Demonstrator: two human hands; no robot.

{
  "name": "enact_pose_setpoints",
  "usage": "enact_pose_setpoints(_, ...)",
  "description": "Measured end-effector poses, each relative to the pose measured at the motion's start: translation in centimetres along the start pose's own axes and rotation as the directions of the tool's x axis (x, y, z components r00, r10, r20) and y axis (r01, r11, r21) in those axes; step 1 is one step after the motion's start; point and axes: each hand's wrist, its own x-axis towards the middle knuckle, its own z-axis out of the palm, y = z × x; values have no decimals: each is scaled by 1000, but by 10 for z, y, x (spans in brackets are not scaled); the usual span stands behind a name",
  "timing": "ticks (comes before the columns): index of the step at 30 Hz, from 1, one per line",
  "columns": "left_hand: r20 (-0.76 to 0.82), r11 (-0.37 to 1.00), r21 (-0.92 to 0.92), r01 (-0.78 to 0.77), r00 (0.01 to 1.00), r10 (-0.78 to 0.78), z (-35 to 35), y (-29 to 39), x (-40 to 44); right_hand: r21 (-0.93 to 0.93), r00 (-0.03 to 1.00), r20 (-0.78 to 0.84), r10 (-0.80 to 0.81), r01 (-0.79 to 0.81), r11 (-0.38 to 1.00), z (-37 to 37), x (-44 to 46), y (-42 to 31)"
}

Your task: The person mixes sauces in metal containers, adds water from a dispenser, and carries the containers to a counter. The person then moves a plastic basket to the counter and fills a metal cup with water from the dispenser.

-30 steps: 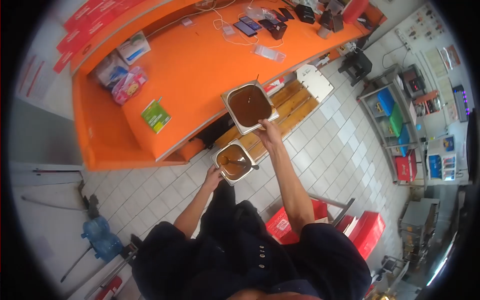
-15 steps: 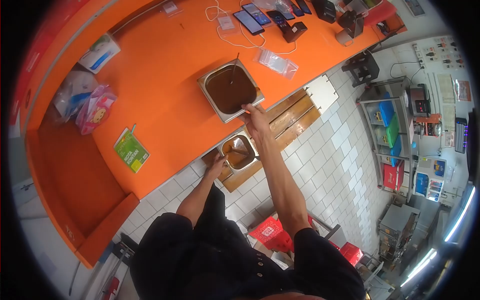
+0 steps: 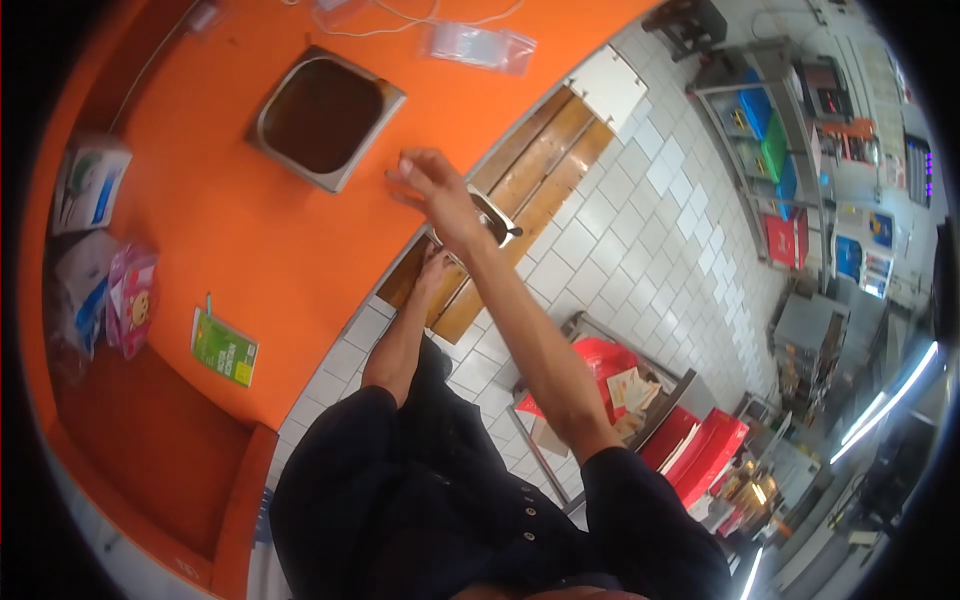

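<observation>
A square metal pan [image 3: 365, 148] filled with dark brown liquid rests on the orange counter [image 3: 240, 290]. My right hand [image 3: 435, 190] hovers over the counter edge, to the right of this pan and apart from it, its fingers spread and holding nothing. Below the edge, a smaller metal pan [image 3: 492, 216] sits on the wooden slatted bench [image 3: 535, 165], partly covered by my right forearm. A dark handle end sticks out at its right side. My left hand [image 3: 433, 264] grips this smaller pan at its left rim; the fingertips are partly hidden.
A green notepad [image 3: 224, 350], a pink bag [image 3: 132, 300] and a box [image 3: 95, 188] lie along the counter's left. Clear plastic packets [image 3: 480, 47] and a white cable are at the top. A metal shelf rack [image 3: 735, 120] stands right; a cart with red items [image 3: 610, 365] is beside me.
My right hand has let go of the large pan, which now stands farther left in view. The view has shifted, and my right forearm now crosses over the smaller pan.
</observation>
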Motion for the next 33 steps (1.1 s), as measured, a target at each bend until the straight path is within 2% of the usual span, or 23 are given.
enact_pose_setpoints(2, 3, 1000, -17, -3, 1000, 3, 14, -2, 10, -218, 997, 4, -82, 81, 973, -19, -43, 7)
enact_pose_setpoints(4, 17, 999, -31, -11, 1000, 12, 29, -5, 21, -102, 998, -29, -63, 60, 993, -47, -94, 31)
enact_pose_setpoints(6, 17, 999, -45, -20, 1000, 21, 41, -7, 28, -214, 986, -167, 25, -61, 975, -93, -144, 79)
enact_pose_setpoints(9, -14, 997, -75, 33, 999, -34, 58, -7, 40, -181, 912, -398, 101, -186, 966, -148, -233, 146)
enact_pose_setpoints(10, -5, 997, -58, 42, 999, -42, 56, -15, 49, -192, 873, -472, 126, -242, 951, -169, -267, 176)
enact_pose_setpoints(12, -2, 996, -59, -64, 998, 64, 52, -39, 71, -181, 725, -664, 184, -394, 901, -199, -341, 233)
enact_pose_setpoints(14, 2, 997, -54, -47, 999, 47, 65, -40, 68, -13, 562, -767, 310, -496, 868, -213, -418, 290)
enact_pose_setpoints(16, -143, 988, 138, -74, 985, 94, 51, -58, 83, 216, 379, -808, 452, -523, 825, -200, -485, 327)
enact_pose_setpoints(17, -202, 954, 289, -79, 969, 142, 68, -49, 55, 281, 324, -813, 484, -508, 814, -190, -516, 347)
enact_pose_setpoints(18, -178, 949, 303, -87, 973, 146, 74, -46, 30, 343, 276, -812, 514, -488, 803, -177, -541, 367)
enact_pose_setpoints(20, -126, 916, 402, -13, 990, 69, 82, -48, -20, 387, 268, -816, 512, -405, 828, -143, -580, 406)
enact_pose_setpoints(21, -77, 849, 521, 89, 995, -56, 43, -71, -7, 425, 249, -818, 518, -345, 837, -124, -598, 425)
enact_pose_setpoints(22, 16, 862, 506, 43, 998, -60, 39, -78, -42, 435, 250, -821, 513, -306, 847, -103, -614, 447)
enact_pose_setpoints(23, 114, 873, 488, 1, 991, -65, 32, -87, -84, 469, 308, -791, 529, -251, 847, -84, -627, 474)
enact_pose_setpoints(24, 85, 835, 551, 2, 995, -58, 22, -97, -118, 507, 364, -759, 540, -189, 841, -59, -640, 500)
enact_pose_setpoints(25, 65, 787, 617, 5, 996, -57, 7, -107, -150, 543, 360, -754, 550, -129, 830, -33, -652, 519)
enact_pose_setpoints(26, 152, 746, 666, -19, 982, -110, -28, -116, -163, 562, 344, -766, 543, -50, 825, -6, -668, 544)
enact_pose_setpoints(27, 240, 698, 714, -47, 954, -180, -63, -123, -174, 525, 345, -789, 508, -48, 849, 22, -683, 572)
enact_pose_setpoints(28, 102, 661, 750, -18, 991, -88, -79, -128, -211, 490, 335, -814, 474, -42, 871, 46, -699, 605)
enact_pose_setpoints(29, 340, 688, 714, -132, 924, -176, -123, -132, -207, 261, 313, -905, 289, -129, 957, 65, -716, 653)
enact_pose_setpoints(31, 337, 483, 849, -212, 923, -186, -164, -126, -258, -156, 282, -956, -73, -281, 947, 93, -740, 785)
enact_pose_setpoints(32, 300, 289, 926, -244, 939, -167, -181, -119, -295, 421, -3, -907, 421, 16, 907, 122, -738, 794)
enact_pose_setpoints(33, 352, 248, 925, -288, 894, -276, -203, -114, -319, 527, -51, -840, 541, 161, 834, 146, -756, 780)
